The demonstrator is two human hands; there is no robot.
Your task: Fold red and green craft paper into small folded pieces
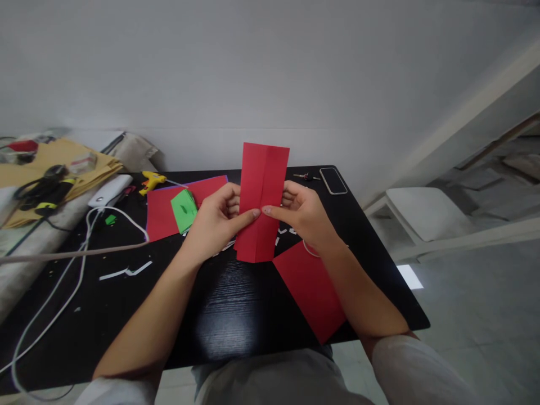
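Note:
A folded sheet of red paper (264,174) is held upright above the black table (228,315), with a crease running down its middle. My left hand (219,216) grips its left edge, thumb on the front and fingers behind. On the opposite edge my right hand (306,211) pinches it the same way, and the two thumb tips nearly meet at the crease. Below my right forearm lies another red sheet (310,289). Left of my left hand, a stack of green paper pieces (184,211) rests on a red sheet with a purple edge (160,211).
A yellow glue gun (151,181) lies at the back left, near a white power strip (110,190) and looping white cables (86,242). A phone (333,181) and keys (307,176) are at the back right. White paper strips (125,271) are scattered about. A white stool (426,211) stands right.

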